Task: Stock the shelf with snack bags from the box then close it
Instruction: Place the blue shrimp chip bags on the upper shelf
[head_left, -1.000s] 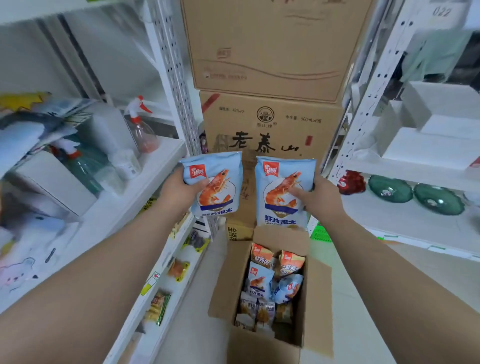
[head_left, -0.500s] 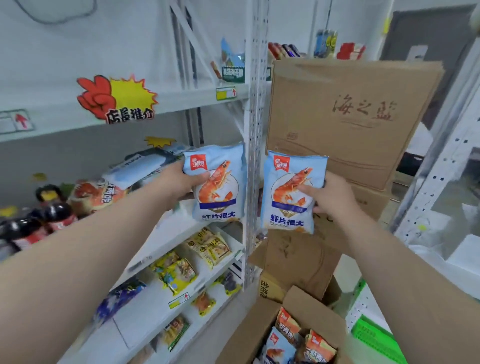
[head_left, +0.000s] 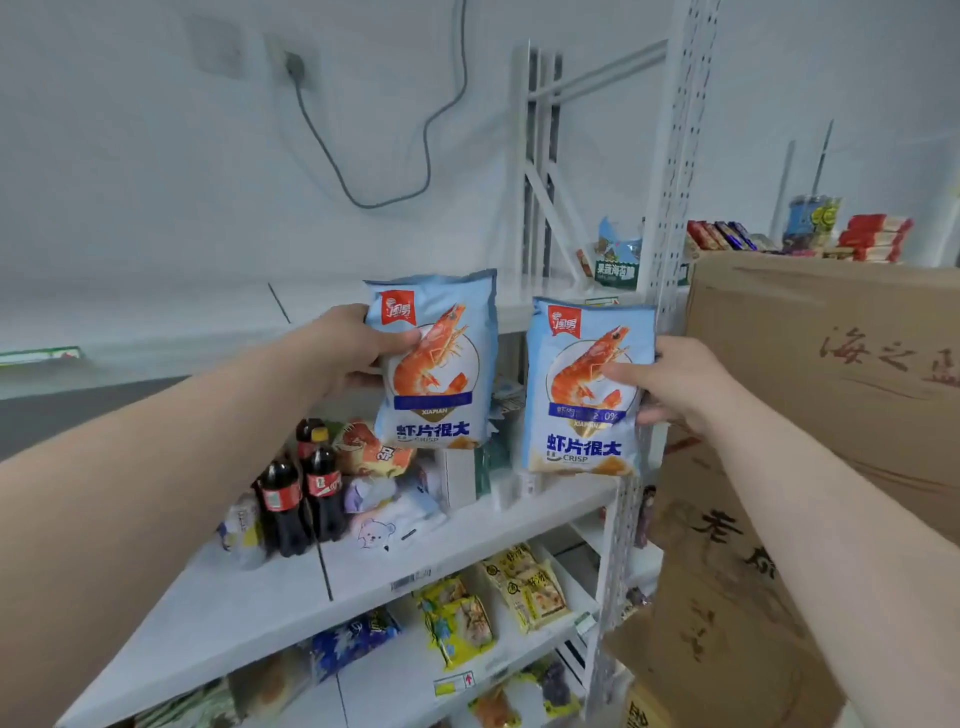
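Two snack bags are up and upright, side by side in front of the white metal shelf (head_left: 249, 613): left light-blue shrimp-crisp bag (head_left: 434, 364), right light-blue shrimp-crisp bag (head_left: 587, 387). From what I see, the left hand (head_left: 345, 348) is clamped on the first bag's edge and the right hand (head_left: 685, 384) on the other's. Dark cola bottles (head_left: 298, 493) stand on that shelf, and brown cardboard boxes (head_left: 831, 364) are stacked right of it.

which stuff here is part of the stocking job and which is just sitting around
Job: left shrimp crisp bag, gripped by the left hand; right shrimp crisp bag, gripped by the right hand; white shelf.
Lying about: cola bottles; stacked cardboard boxes; yellow snack packs; wall cable.
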